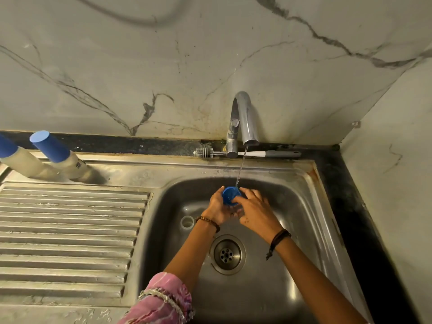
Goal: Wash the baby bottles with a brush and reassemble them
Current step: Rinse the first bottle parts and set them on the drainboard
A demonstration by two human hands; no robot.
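Two capped bottles (58,157) standing at far left on the counter (70,230); one ring (187,222) in the sink (304,206); left hand (216,206) and right hand (256,211), each grip clamped on one blue cap (230,195) under running tap (244,118); one brush (247,153) behind

Brush (247,153) behind sink (311,195), bottles (58,157) left.

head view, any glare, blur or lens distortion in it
Head view: dim, warm light; soft glare streaks on the sink wall; wide-angle bending tilts the two capped bottles outward; the blue cap in both hands is fairly sharp, the water stream thin.
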